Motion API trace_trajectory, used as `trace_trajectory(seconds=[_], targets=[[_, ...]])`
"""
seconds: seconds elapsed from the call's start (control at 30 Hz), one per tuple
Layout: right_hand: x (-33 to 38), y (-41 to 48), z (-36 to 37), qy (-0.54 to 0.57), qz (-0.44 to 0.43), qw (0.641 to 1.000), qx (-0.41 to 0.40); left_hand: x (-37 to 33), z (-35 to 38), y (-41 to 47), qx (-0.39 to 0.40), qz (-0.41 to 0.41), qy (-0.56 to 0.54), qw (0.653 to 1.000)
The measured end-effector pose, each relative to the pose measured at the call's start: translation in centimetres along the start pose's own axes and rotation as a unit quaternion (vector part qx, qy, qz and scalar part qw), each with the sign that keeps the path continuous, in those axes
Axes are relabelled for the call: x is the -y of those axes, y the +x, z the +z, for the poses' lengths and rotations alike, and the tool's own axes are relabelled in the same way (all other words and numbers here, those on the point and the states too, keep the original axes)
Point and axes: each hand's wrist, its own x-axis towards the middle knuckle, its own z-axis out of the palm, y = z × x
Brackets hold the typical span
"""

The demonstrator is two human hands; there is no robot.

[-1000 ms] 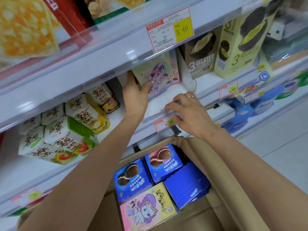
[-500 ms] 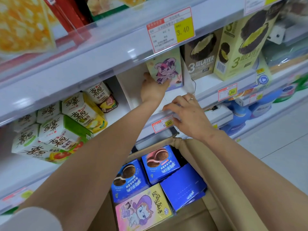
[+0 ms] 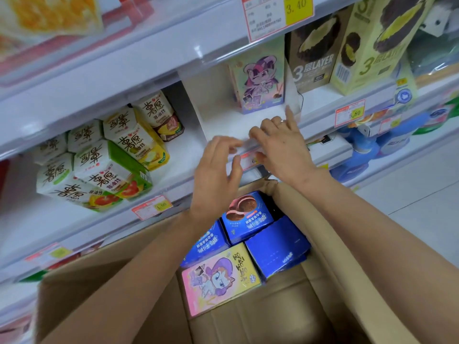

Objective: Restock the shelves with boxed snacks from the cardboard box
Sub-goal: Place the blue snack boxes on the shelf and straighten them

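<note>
Pink-and-yellow pony box [image 3: 221, 281] lying flat in the cardboard box [image 3: 347, 244], at six o'clock from both hands, long axis running eight to two o'clock. Left hand [image 3: 216, 175] nearer, hovering, fingers spread wide, holding nothing. Right hand [image 3: 283, 147] at its two o'clock, fingers loosely bent, resting on the front edge of the shelf [image 3: 223, 117], gripping nothing. Matching box [image 3: 259, 78] upright on the shelf at twelve.
</note>
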Motion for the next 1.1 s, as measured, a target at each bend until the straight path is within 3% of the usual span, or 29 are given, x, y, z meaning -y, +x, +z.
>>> trace_trajectory(seconds=[0.13, 0.27, 0.33, 0.43, 0.53, 0.67, 0.73, 0.77, 0.83, 0.9, 0.93, 1.0, 1.1], targets=[[0.7, 0.1, 0.6, 0.054, -0.034, 0.997, 0.036, 2.5, -0.5, -9.2, 0.115, -0.122, 0.007, 0.986], [1.6, -0.9, 0.0, 0.112, -0.027, 0.993, 0.037, 4.3, -0.1, -13.8, 0.333, -0.182, 0.131, 0.916], [3.4, -2.5, -1.1, 0.146, -0.004, 0.989, 0.011, 4.3, -0.1, -15.1, 0.350, -0.171, 0.194, 0.900], [7.8, -7.6, -2.4, 0.242, 0.071, 0.967, -0.026, 3.7, -0.2, -17.5, 0.314, -0.116, 0.219, 0.916], [12.8, -14.6, -2.4, 0.359, 0.180, 0.916, 0.019, 4.1, -0.4, -20.7, 0.308, -0.083, 0.225, 0.921], [17.8, -21.6, -1.8, 0.419, 0.310, 0.851, 0.071, 4.4, -0.7, -23.7, 0.343, -0.100, 0.236, 0.903], [19.0, -23.5, -1.4, 0.432, 0.427, 0.791, 0.075, 4.4, -0.5, -23.8, 0.344, -0.137, 0.250, 0.894], [19.4, -23.9, -1.3, 0.439, 0.506, 0.739, 0.077, 4.5, -0.3, -23.7, 0.339, -0.155, 0.253, 0.893], [19.9, -23.9, -1.1, 0.482, 0.655, 0.575, 0.085, 4.6, 0.2, -23.3, 0.325, -0.167, 0.262, 0.893], [19.9, -23.4, -0.8, 0.560, 0.714, 0.404, 0.117, 4.8, 0.5, -23.0, 0.311, -0.157, 0.283, 0.894], [20.0, -23.1, -0.6, 0.586, 0.710, 0.365, 0.141, 4.9, 0.5, -22.9, 0.313, -0.157, 0.289, 0.891], [20.4, -22.8, -0.3, 0.598, 0.703, 0.351, 0.157, 4.7, 0.2, -22.7, 0.325, -0.165, 0.288, 0.885], [20.7, -23.4, -0.5, 0.608, 0.696, 0.359, 0.130, 4.6, -1.4, -22.2, 0.388, -0.227, 0.242, 0.860]])
